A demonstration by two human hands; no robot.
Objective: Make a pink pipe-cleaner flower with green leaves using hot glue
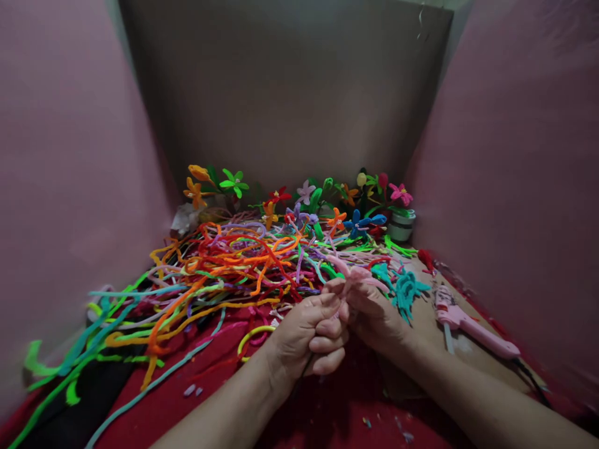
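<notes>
A pale pink pipe-cleaner flower (358, 274) stands up out of my two hands, its petals spreading above the fingers. My left hand (313, 337) is closed around its lower part, and a thin dark stem shows below the fist. Pressed against the left fingertips, my right hand (374, 312) pinches the base of the petals from the other side. The exact grip between the fingers is partly hidden. Just beyond the right hand lies a bunch of teal pipe-cleaner pieces (406, 292).
Loose pipe cleaners (234, 262) in many colours heap up at the middle and left. Finished flowers (234, 182) stand along the back. On cardboard (423, 368) at the right rests a pink glue gun (477, 330), with a small jar (401, 226) behind. Pink walls flank both sides.
</notes>
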